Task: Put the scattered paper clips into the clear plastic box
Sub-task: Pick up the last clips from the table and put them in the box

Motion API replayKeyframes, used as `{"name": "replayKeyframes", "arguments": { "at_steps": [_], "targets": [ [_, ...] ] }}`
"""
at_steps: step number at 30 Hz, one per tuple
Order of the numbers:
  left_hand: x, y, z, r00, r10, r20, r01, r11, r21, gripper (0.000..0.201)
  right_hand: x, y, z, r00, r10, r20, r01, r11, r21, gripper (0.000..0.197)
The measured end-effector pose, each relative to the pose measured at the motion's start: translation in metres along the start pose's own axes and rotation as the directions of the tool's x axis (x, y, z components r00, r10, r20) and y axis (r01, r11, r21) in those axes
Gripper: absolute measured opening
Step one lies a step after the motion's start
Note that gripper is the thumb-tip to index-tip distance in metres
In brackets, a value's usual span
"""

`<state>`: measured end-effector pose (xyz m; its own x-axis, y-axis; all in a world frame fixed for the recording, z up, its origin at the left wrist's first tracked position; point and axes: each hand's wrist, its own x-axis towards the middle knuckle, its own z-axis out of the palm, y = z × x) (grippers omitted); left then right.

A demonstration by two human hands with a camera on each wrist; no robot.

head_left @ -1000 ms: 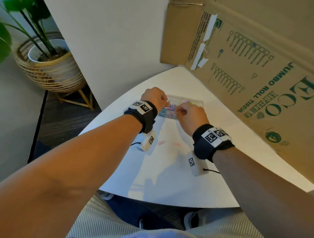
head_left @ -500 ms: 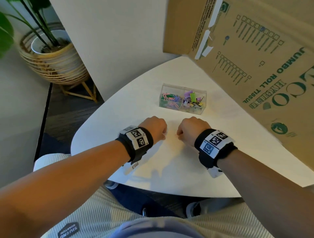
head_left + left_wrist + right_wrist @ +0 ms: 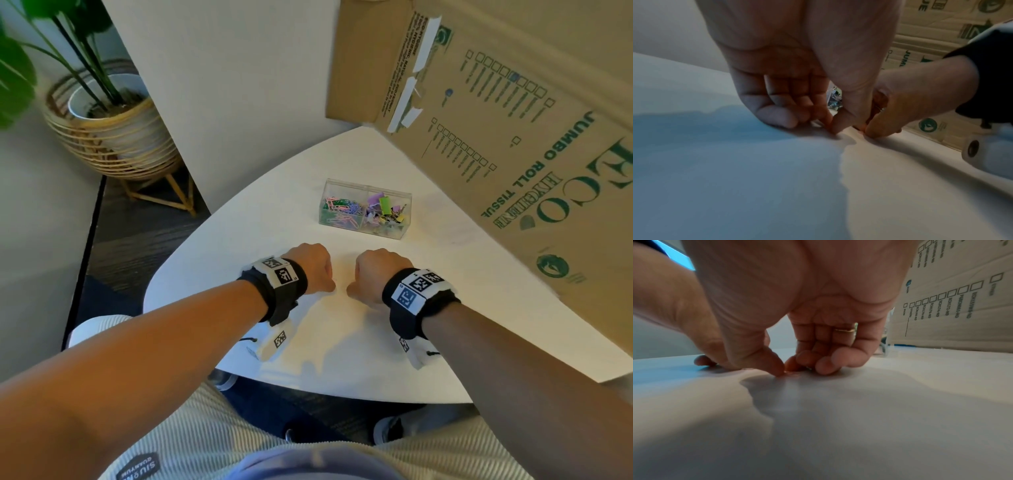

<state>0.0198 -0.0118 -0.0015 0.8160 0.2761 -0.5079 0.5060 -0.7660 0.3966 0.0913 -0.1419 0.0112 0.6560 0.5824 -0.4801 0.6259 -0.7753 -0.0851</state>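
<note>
The clear plastic box [image 3: 365, 229] stands on the white table [image 3: 342, 363], with coloured paper clips in its left compartment and binder clips in its right. Both hands are down on the table in front of it, a hand's width short of the box. My left hand [image 3: 330, 286] has its fingers curled, and thumb and forefinger [image 3: 835, 128] pinch together at the tabletop; the clip under them is hidden. My right hand [image 3: 351, 291] pinches a small pink paper clip [image 3: 792, 373] between thumb and forefinger against the table.
A large cardboard carton [image 3: 513, 137] leans over the table's right and far side, close behind the plastic box. A potted plant in a wicker basket [image 3: 109, 137] stands on the floor at the left. My knees sit under the table's near edge.
Both hands have drawn back from the box toward me and come down on the two pink clips lying on the table. Over the last half second they have hardly moved.
</note>
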Motion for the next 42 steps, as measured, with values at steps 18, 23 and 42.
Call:
{"name": "replayKeyframes", "arguments": {
  "at_steps": [18, 23, 42],
  "targets": [
    [0.003, -0.011, -0.014, 0.981, 0.041, -0.188, -0.073, 0.983, -0.169, 0.014, -0.001, 0.012, 0.0, 0.984, -0.059, -0.166, 0.111, 0.939, 0.325, 0.016],
    [0.015, -0.004, -0.056, 0.929, 0.022, -0.369, -0.145, 0.94, -0.309, 0.007, 0.023, 0.015, -0.047, 0.882, 0.029, -0.471, 0.244, 0.826, 0.508, 0.009],
    [0.096, 0.008, -0.108, 0.933, -0.114, -0.342, 0.058, 0.984, -0.169, 0.035, 0.072, 0.095, -0.076, 0.817, 0.457, -0.351, -0.189, 0.788, 0.586, 0.027]
  ]
}}
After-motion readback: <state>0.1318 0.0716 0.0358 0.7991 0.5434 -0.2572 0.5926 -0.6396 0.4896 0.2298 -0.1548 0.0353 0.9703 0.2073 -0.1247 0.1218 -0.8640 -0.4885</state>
